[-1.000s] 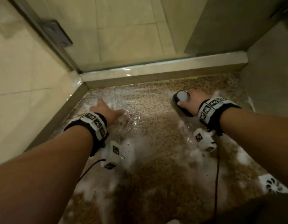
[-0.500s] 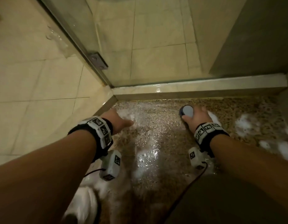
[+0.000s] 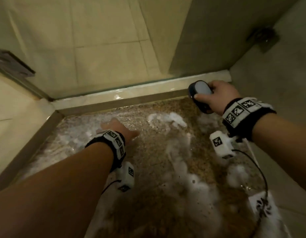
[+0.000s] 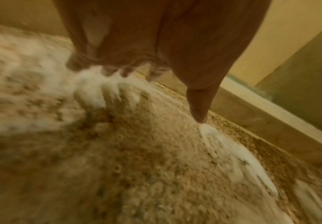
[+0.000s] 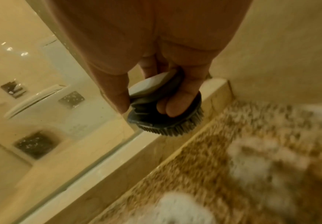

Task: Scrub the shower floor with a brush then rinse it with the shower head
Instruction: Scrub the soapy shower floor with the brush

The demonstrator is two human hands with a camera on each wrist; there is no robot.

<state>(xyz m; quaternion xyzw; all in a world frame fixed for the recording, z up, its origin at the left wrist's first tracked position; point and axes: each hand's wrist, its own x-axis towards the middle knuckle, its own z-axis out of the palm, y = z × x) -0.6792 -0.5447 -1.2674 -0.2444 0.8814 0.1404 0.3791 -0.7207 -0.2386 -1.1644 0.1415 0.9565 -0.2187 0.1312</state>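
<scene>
hands [image 3: 118,128] on foamy floor [image 3: 154,157], brush [image 3: 199,95] lifted near curb [image 3: 114,96]

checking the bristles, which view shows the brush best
The right wrist view: the brush is close, with the dark base, the bristles and the right hand's fingers round its handle all showing. The head view shows only its pale top and dark rim from above. The left wrist view lacks it.

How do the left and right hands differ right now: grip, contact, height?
The left hand holds nothing, fingers spread and down on the foamy shower floor; the right hand is curled round the scrub brush. The left is low on the floor, while the right is raised by the curb, with the brush's bristles off the floor. Both wear marker wristbands.
</scene>
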